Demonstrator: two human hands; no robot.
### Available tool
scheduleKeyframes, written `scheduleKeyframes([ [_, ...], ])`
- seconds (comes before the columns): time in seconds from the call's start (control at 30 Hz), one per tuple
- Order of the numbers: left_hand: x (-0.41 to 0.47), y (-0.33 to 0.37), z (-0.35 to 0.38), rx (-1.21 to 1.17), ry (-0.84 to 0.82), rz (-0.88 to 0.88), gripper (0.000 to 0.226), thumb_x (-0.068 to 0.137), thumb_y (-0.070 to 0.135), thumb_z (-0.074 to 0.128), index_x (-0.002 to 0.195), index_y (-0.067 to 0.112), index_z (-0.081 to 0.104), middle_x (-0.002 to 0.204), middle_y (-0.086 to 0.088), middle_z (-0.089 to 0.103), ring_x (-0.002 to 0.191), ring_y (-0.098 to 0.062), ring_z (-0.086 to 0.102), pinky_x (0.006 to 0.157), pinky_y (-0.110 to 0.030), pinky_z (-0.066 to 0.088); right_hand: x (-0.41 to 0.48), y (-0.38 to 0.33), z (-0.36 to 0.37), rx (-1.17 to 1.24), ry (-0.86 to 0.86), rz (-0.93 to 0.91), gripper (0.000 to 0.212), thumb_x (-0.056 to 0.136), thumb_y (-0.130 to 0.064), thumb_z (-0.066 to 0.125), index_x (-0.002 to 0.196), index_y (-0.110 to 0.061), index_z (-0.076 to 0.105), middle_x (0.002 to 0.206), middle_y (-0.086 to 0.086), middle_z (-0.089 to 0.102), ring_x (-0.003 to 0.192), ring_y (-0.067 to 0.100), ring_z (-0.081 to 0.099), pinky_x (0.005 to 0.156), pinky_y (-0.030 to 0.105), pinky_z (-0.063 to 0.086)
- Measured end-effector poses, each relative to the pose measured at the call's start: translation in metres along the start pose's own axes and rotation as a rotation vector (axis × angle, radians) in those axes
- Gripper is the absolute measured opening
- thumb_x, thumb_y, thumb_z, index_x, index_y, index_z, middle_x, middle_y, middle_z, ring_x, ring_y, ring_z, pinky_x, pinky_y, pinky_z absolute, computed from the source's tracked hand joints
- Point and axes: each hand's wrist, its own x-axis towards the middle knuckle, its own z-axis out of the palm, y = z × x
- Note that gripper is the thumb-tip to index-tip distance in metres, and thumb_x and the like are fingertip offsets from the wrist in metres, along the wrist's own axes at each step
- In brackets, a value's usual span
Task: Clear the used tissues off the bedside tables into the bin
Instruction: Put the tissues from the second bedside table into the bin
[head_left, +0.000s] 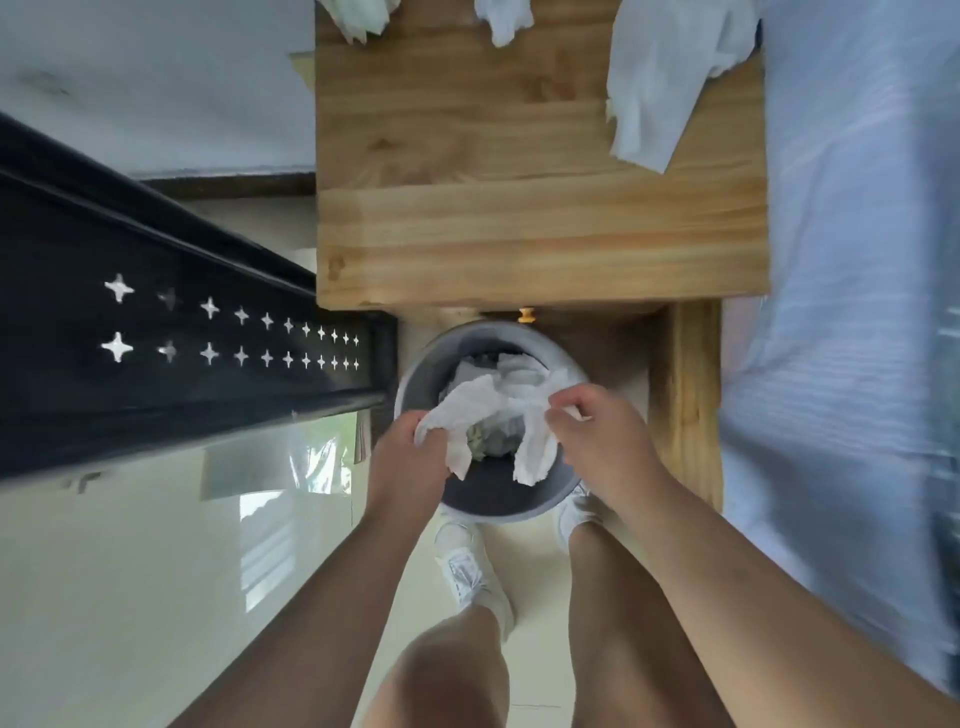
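Observation:
A round grey bin stands on the floor in front of the wooden bedside table. Crumpled white tissues lie inside it. Directly above the bin, a white tissue is stretched between both hands. My left hand pinches its left end; my right hand pinches its right end. On the table top lie three more white tissues: a large one at the right, a small one at the far middle, and another at the far left edge.
A bed with a pale blue sheet runs along the right. A black metal frame with star-shaped cut-outs stands at the left. My feet in white shoes stand on glossy cream floor tiles just behind the bin.

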Motion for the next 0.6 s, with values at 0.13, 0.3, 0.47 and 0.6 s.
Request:
scheduleKeyframes([
  [0.13, 0.025, -0.033, 0.016, 0.025, -0.069, -0.036, 0.02, 0.092, 0.027, 0.055, 0.093, 0.041, 0.069, 0.097, 0.009, 0.077, 0.084, -0.02, 0.078, 0.084, -0.046, 0.066, 0.026, 0.037, 0.027, 0.012, -0.097, 0.095, 0.034, 0.093, -0.026, 0.062, 0.125, -0.033, 0.071, 0.117, -0.008, 0.067, 0.111, 0.026, 0.071, 0.102, 0.049, 0.056],
  [0.3, 0.034, -0.05, 0.02, 0.073, -0.127, -0.065, 0.037, 0.093, 0.035, 0.066, 0.129, 0.045, 0.064, 0.123, 0.016, 0.068, 0.101, -0.008, 0.067, 0.088, -0.043, 0.062, 0.037, 0.048, 0.031, -0.011, -0.118, 0.111, 0.055, 0.085, -0.033, 0.063, 0.14, -0.035, 0.064, 0.132, -0.001, 0.068, 0.109, 0.027, 0.071, 0.101, 0.049, 0.057],
  [0.47, 0.017, -0.033, 0.012, 0.049, -0.106, 0.029, 0.024, 0.093, 0.044, 0.065, 0.116, 0.051, 0.065, 0.124, 0.021, 0.072, 0.104, -0.001, 0.067, 0.095, -0.041, 0.059, 0.025, 0.03, 0.012, 0.017, -0.052, 0.088, 0.04, 0.09, -0.031, 0.067, 0.13, -0.031, 0.069, 0.12, -0.007, 0.07, 0.101, 0.017, 0.068, 0.092, 0.038, 0.058],
  [0.6, 0.005, 0.007, 0.005, -0.016, -0.076, 0.153, 0.017, 0.09, 0.047, 0.063, 0.103, 0.049, 0.074, 0.103, 0.023, 0.079, 0.098, -0.003, 0.074, 0.091, -0.04, 0.062, 0.017, -0.011, -0.02, -0.051, 0.018, -0.05, 0.032, 0.095, -0.029, 0.067, 0.126, -0.03, 0.071, 0.121, -0.015, 0.07, 0.111, 0.008, 0.065, 0.087, 0.026, 0.047],
])
